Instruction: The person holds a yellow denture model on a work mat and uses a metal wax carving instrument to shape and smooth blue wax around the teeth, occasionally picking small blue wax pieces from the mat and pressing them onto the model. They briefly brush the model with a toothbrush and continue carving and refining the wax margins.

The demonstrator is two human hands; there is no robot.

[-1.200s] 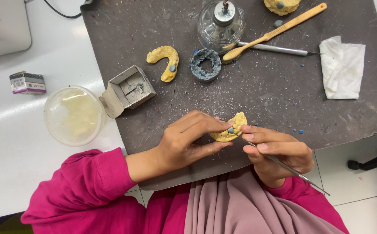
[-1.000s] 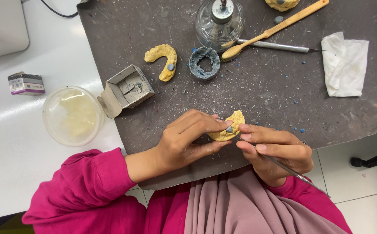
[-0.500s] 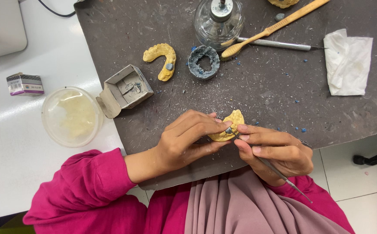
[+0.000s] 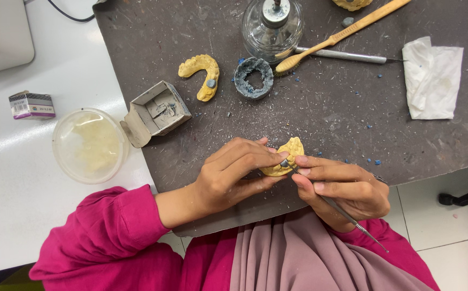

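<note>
Left hand (image 4: 228, 175) grip pinches yellow dental cast (image 4: 285, 159); right hand (image 4: 344, 188) grip holds metal carver (image 4: 341, 210), tip on cast

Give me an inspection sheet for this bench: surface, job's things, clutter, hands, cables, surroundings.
Surface: dark mat, strewn with shavings and blue specks.
Job's things: yellow dental cast held over the mat's near edge; thin metal tool, tip at the cast.
Clutter: second yellow cast, grey ring, glass burner, wooden brush, white tissue, open grey box, lidded tub.
Hands: left hand grips the cast; right hand holds the tool.
Cables: black cable at top left.
Surroundings: white counter, tiled floor.
</note>
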